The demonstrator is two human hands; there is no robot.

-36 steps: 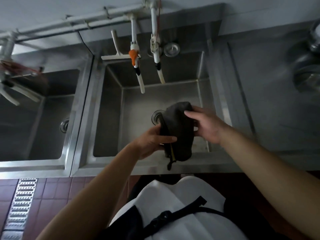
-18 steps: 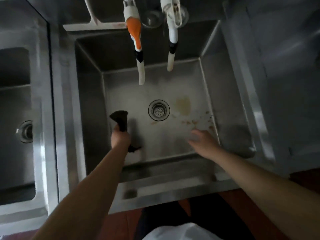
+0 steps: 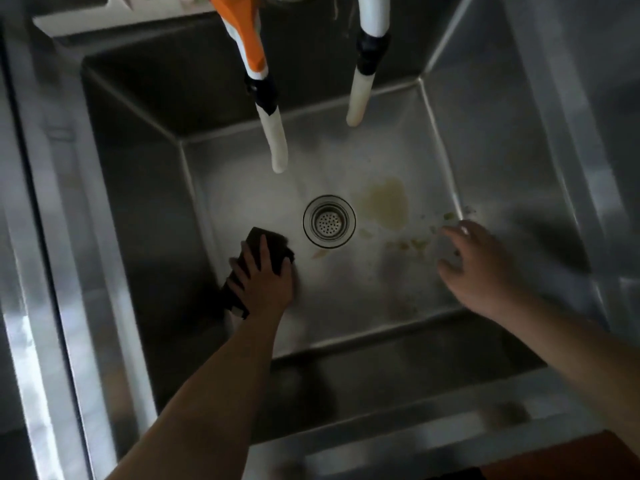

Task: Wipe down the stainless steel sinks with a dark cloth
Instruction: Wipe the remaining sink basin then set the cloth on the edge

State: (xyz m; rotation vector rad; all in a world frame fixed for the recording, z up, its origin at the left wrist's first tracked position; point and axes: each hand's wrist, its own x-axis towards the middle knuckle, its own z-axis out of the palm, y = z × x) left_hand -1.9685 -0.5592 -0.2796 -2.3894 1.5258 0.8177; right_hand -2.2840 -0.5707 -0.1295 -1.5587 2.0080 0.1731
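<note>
With my left hand (image 3: 265, 278) laid flat on the dark cloth (image 3: 268, 242), the fingers (image 3: 258, 252) are spread straight and press it against the floor of the sink (image 3: 346, 306), toward the left wall and just left of the drain (image 3: 329, 225). One end of the cloth sticks out past my wrist on the left side. My right hand (image 3: 481, 268) hovers over the right part of the sink floor, fingers loosely bent and holding nothing. A yellowish stain (image 3: 386, 202) lies just right of the drain, with small scraps (image 3: 415, 242) scattered toward the right wall. Two white spouts hang over the far end: the left spout (image 3: 275, 140) carries an orange handle (image 3: 247, 32), and the right spout (image 3: 360, 95) has a black band.
</note>
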